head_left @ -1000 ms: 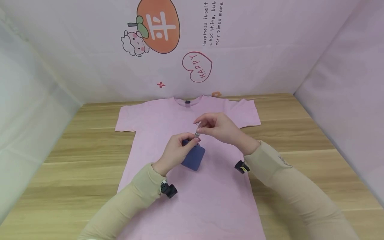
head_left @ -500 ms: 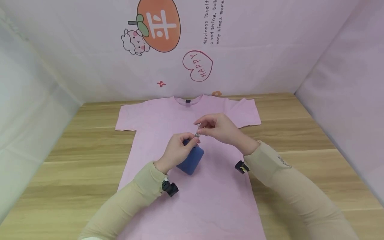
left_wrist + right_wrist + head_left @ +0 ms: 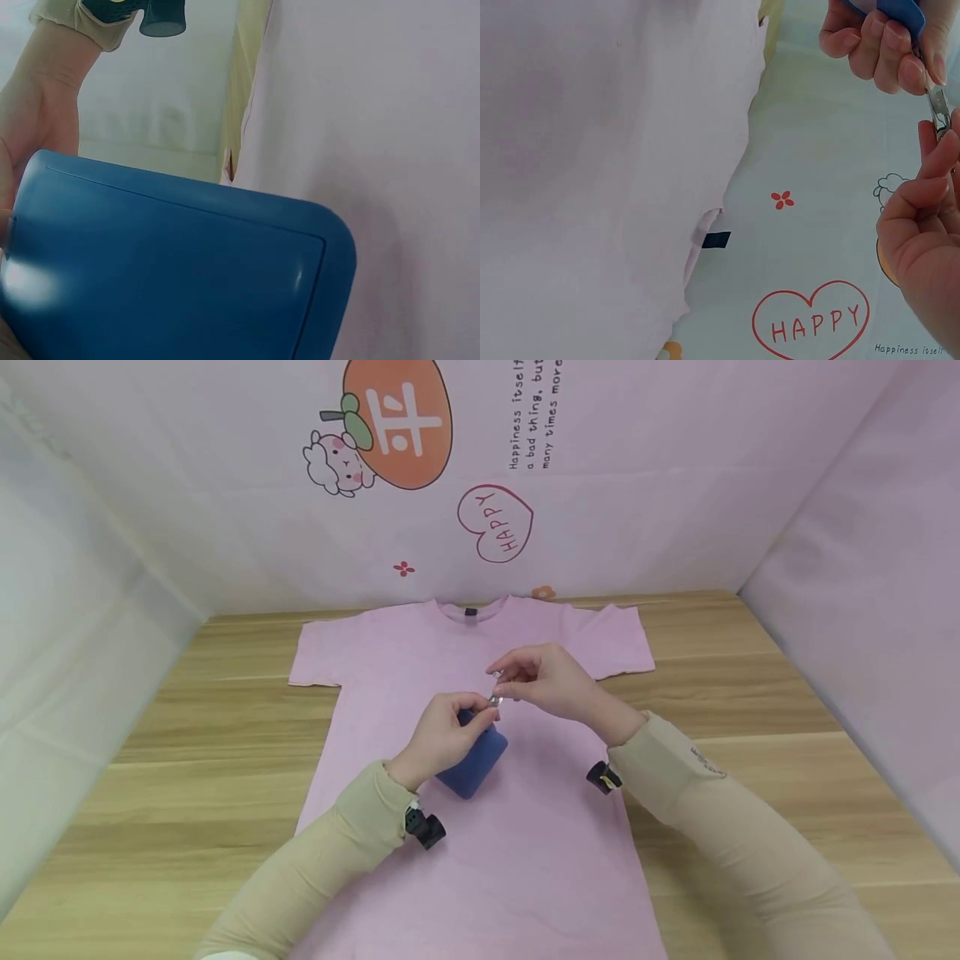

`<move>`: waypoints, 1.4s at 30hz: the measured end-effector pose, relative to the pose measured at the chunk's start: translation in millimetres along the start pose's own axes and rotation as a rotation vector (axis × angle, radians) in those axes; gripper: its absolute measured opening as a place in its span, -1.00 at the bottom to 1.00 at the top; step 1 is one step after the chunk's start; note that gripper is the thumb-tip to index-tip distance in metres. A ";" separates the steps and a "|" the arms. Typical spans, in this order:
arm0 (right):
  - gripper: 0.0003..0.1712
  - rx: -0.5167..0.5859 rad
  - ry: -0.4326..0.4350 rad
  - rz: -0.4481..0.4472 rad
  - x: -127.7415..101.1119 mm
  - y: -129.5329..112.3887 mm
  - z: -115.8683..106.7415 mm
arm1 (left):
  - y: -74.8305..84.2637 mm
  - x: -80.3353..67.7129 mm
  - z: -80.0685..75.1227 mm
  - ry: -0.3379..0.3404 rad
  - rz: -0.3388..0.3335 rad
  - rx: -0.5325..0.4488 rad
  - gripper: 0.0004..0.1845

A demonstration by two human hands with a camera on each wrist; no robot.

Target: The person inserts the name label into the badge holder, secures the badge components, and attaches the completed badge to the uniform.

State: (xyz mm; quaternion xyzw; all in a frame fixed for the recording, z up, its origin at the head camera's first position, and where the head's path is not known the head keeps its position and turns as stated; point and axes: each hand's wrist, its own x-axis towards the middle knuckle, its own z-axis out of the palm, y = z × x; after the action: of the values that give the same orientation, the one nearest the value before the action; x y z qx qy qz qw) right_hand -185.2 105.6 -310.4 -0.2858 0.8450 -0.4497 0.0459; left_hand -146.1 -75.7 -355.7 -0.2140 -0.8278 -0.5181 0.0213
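Observation:
A blue badge holder [image 3: 472, 768], a flat rounded rectangle, hangs tilted over the pink T-shirt [image 3: 390, 685]. My left hand [image 3: 444, 733] grips its top end between thumb and curled fingers; in the left wrist view the badge holder [image 3: 172, 262] fills the lower left. A small silver metal clip [image 3: 495, 701] sticks out between the two hands. From the far side, my right hand [image 3: 551, 675] pinches the clip with thumb and forefinger. The right wrist view shows the clip [image 3: 938, 105] bridging the fingertips of both hands.
Under the shirt, which lies spread with its collar away from me, is a wood-grain table [image 3: 202, 718]. A white printed cloth [image 3: 615, 485] rises behind it, with more cloth at both sides. Both wrists wear small black cameras.
The badge holder has swung down and to the left below my left hand. Both hands stay nearly in place around the clip.

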 end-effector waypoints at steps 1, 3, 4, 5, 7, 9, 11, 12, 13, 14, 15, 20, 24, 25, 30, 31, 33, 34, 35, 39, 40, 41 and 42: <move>-0.74 0.001 -0.003 -0.002 0.0 0.5 0.1 | 0.0 -0.1 0.0 -0.003 0.000 -0.003 -0.89; -0.74 0.005 -0.010 -0.007 0.1 1.4 0.5 | 0.4 -0.5 -0.4 -0.011 0.000 -0.007 -0.89; -0.74 0.008 -0.013 -0.009 0.0 1.7 0.6 | 0.7 -0.7 -0.5 -0.015 0.000 -0.010 -0.89; -0.74 0.009 -0.016 -0.011 0.0 1.9 0.8 | 0.7 -0.8 -0.8 -0.020 0.003 -0.011 -0.89; -0.74 0.015 -0.021 -0.016 -0.3 2.1 1.3 | -0.1 -0.9 -1.0 -0.026 0.013 -0.009 -0.89; -0.74 0.014 -0.025 -0.019 -0.6 2.2 1.8 | 0.2 -1.4 -1.5 -0.030 0.017 -0.009 -0.88; -0.73 0.008 -0.027 -0.021 -0.9 2.3 2.3 | -0.6 -1.7 -1.7 -0.035 0.023 -0.010 -0.88; -0.73 0.006 -0.028 -0.022 -1.0 2.5 2.5 | -0.6 -1.8 -1.6 -0.036 0.021 -0.012 -0.88; -0.73 0.004 -0.029 -0.022 -1.2 2.7 2.6 | -0.6 -1.8 -1.5 -0.037 0.019 -0.012 -0.88; -0.73 0.000 -0.028 -0.022 -1.2 3.0 2.7 | -0.5 -1.9 -1.4 -0.037 0.015 -0.012 -0.89; -0.73 -0.003 -0.026 -0.024 -1.1 3.3 2.7 | -1.0 -1.9 -1.1 -0.035 0.014 -0.010 -0.89; -0.70 -0.019 -0.011 -0.026 -1.4 5.1 2.1 | -1.8 -1.4 1.4 -0.014 -0.016 -0.009 -0.88; -0.68 -0.017 -0.003 -0.017 -2.8 7.1 0.7 | -0.6 -1.7 3.2 -0.004 -0.048 -0.036 -0.86; -0.67 -0.017 -0.001 -0.012 -3.3 7.7 0.1 | 0.2 -2.1 3.3 -0.002 -0.053 -0.043 -0.85; -0.65 -0.003 0.027 0.020 -7.8 13.7 -5.9 | 0.7 -2.5 3.6 0.019 -0.087 -0.072 -0.84; -0.65 -0.003 0.037 0.026 -8.9 14.8 -7.6 | 1.2 -2.7 3.3 0.022 -0.099 -0.082 -0.84; -0.63 -0.008 0.054 0.028 -10.9 17.4 -10.9 | 1.0 -3.1 2.8 0.027 -0.105 -0.095 -0.83; -0.62 -0.015 0.061 0.024 -11.8 18.6 -12.6 | 1.0 -3.2 2.5 0.026 -0.105 -0.099 -0.82; -0.60 -0.023 0.066 0.018 -12.5 20.2 -14.0 | 0.8 -3.4 2.1 0.023 -0.100 -0.103 -0.82; -0.54 -0.054 0.077 -0.048 -14.5 26.0 -17.8 | 1.1 -3.0 1.1 -0.017 -0.104 -0.153 -0.80; -0.54 -0.062 0.079 -0.076 -15.0 27.3 -18.3 | 1.3 -3.0 0.9 -0.034 -0.109 -0.173 -0.79; -0.54 -0.071 0.083 -0.105 -15.5 28.4 -18.8 | 1.4 -3.0 0.8 -0.052 -0.116 -0.195 -0.79; -0.55 -0.077 0.085 -0.143 -15.8 29.6 -19.1 | 1.5 -2.8 0.7 -0.072 -0.127 -0.221 -0.78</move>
State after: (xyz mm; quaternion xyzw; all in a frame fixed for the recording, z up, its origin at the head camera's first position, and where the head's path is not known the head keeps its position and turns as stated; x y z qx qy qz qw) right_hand -191.5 140.7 -325.2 -0.3275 0.8402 -0.4309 -0.0333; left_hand -142.8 -75.5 -355.5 -0.1807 -0.7778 -0.5985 -0.0649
